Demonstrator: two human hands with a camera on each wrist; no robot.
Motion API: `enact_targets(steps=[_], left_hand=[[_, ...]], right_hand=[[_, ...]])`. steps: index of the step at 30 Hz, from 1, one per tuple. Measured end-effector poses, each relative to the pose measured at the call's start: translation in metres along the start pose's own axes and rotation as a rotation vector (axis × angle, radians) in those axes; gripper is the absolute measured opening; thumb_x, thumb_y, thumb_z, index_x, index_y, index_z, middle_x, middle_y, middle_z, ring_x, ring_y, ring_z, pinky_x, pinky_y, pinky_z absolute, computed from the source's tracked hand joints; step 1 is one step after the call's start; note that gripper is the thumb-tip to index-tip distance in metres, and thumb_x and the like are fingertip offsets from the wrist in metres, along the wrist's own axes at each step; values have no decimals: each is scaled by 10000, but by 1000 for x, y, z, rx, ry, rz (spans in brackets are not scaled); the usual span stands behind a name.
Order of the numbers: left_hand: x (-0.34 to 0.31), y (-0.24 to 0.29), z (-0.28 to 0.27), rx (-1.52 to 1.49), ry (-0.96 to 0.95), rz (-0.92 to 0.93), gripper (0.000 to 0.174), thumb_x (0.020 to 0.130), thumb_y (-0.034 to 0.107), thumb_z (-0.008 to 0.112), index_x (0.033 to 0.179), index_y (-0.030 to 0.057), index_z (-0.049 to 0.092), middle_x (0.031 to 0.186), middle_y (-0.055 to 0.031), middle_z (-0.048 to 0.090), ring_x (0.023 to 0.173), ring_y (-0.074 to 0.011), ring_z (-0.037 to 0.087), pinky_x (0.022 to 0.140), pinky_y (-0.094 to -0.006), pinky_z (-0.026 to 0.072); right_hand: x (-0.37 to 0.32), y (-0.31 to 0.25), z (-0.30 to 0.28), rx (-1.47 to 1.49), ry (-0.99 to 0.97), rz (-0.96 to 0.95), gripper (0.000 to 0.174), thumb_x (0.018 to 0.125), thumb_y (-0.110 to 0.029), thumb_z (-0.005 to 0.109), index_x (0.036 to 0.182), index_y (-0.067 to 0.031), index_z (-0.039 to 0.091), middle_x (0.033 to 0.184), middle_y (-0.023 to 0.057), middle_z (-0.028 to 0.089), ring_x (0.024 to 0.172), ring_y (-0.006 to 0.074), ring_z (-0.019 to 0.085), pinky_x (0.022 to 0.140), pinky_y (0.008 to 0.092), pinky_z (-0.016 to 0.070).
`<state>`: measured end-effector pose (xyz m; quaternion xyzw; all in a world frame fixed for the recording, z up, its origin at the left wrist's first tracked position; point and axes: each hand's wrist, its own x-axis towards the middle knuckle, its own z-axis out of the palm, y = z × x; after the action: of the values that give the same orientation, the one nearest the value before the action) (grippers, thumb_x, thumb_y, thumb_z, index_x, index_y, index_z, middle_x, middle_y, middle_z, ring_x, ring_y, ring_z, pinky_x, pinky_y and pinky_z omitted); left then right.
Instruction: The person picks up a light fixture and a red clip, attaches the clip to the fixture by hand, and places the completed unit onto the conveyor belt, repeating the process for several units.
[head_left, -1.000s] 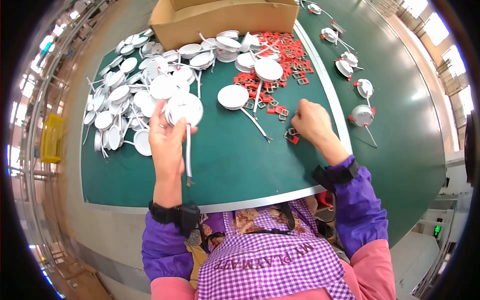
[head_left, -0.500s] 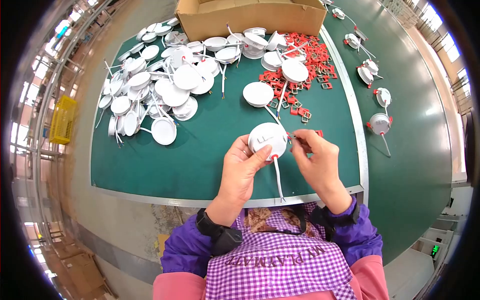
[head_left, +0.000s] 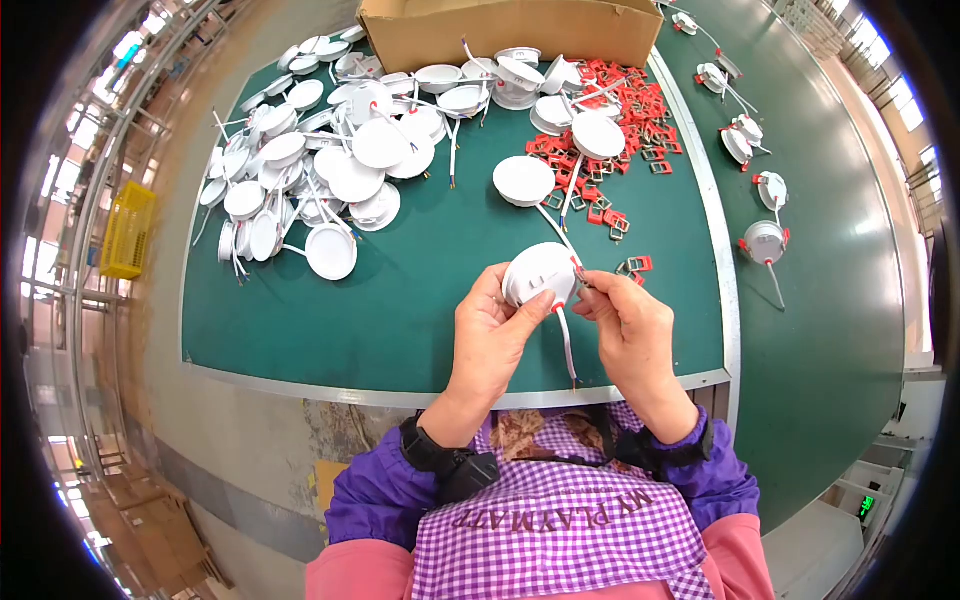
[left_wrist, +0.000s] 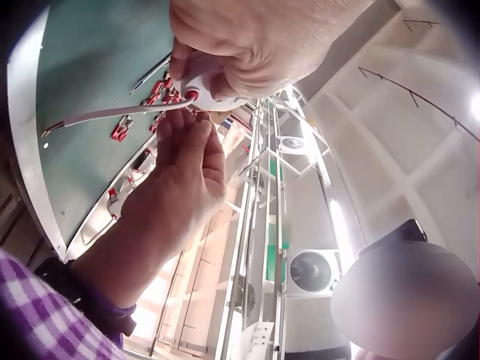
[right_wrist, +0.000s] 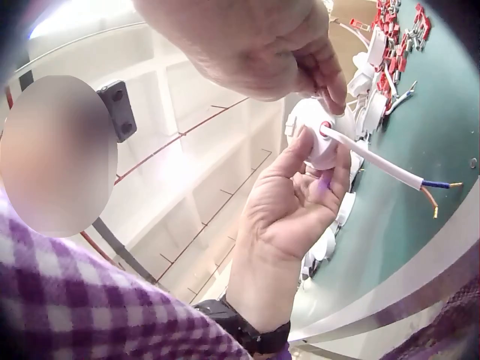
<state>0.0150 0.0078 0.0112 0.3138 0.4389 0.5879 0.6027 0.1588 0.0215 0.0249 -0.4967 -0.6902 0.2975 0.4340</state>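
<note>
My left hand (head_left: 488,335) holds a round white downlight (head_left: 538,274) by its rim, thumb on the back face. A white cable (head_left: 566,345) with bare wire ends hangs from a red grommet on it; the right wrist view shows blue and brown wires at its tip. At the light's right edge, my right hand (head_left: 636,328) pinches a small red-and-metal spring clip (head_left: 578,268), mostly hidden by the fingers. Just beyond that hand lie loose red clips (head_left: 637,266). Two white downlights (head_left: 523,182) rest face up farther back.
A heap of white downlights (head_left: 330,250) covers the table's left side. Red clips (head_left: 645,110) are piled at the back right, before a cardboard box (head_left: 510,38). Past a metal strip (head_left: 705,200), downlights with red clips (head_left: 765,243) stand in a row on the right.
My left hand has brought the downlight from the heap rightward to the front. My right hand has picked up a clip and moved in to the light's edge, where both hands stay nearly still.
</note>
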Motion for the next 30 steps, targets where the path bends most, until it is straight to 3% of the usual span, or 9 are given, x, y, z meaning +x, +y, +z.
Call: enact_targets(steps=[3,11,13,15,18,20,25,27,30], left_hand=[[-1,0,1,16,-6,28,278,840,21,625,1087,-33,511,980,-61,607,878,-94,582,771,-228,485],[-3,2,0,59,-79,39,252,837,30,632,1063,-18,529,956,-50,607,855,-81,572,758,-229,478],[-5,2,-1,53,-90,36,248,837,31,632,1058,-17,530,959,-49,606,857,-80,571,759,-229,477],[-7,5,-2,-3,-121,5,241,834,30,636,1047,-11,534,965,-49,603,874,-84,570,781,-237,472],[-8,12,-4,72,-157,21,236,829,19,636,1041,-11,536,975,-50,600,893,-98,571,808,-253,469],[-11,17,-7,84,-182,11,238,826,18,640,1039,-12,537,979,-51,600,898,-104,573,816,-260,469],[-20,26,-9,71,-242,-4,276,821,22,645,1067,-13,525,991,-50,597,904,-113,577,812,-260,472],[-19,25,-13,26,-263,-101,326,819,39,652,1103,-19,503,985,-48,599,909,-112,579,799,-251,475],[-10,33,-24,235,-386,-221,399,782,-1,649,1145,-11,482,993,-70,604,924,-121,584,800,-252,483]], right_hand=[[1,-4,-1,-41,-2,-17,116,823,31,565,939,21,571,763,137,609,649,214,653,557,291,505],[6,-6,-5,3,0,3,85,814,44,575,893,23,553,772,126,605,612,190,627,546,285,488],[6,-2,-10,154,-39,173,69,806,45,586,860,19,550,762,102,605,612,165,616,551,272,477],[4,-10,-15,110,-78,191,137,802,42,593,928,16,545,808,92,622,629,141,619,565,255,478],[4,-23,-20,312,-34,325,253,812,41,587,1054,19,517,886,105,637,640,122,618,581,237,482],[5,-25,-27,417,-158,387,368,819,40,584,1167,27,464,958,123,638,647,110,616,573,225,485],[6,-27,-28,528,-234,446,350,826,27,587,1160,46,487,961,121,636,623,96,593,540,215,476],[7,-24,-27,504,-293,477,332,818,5,607,1136,52,524,922,109,643,592,79,567,520,210,464],[-2,-19,-22,280,-418,334,339,800,-25,634,1127,33,565,917,122,657,600,95,590,538,251,480]])
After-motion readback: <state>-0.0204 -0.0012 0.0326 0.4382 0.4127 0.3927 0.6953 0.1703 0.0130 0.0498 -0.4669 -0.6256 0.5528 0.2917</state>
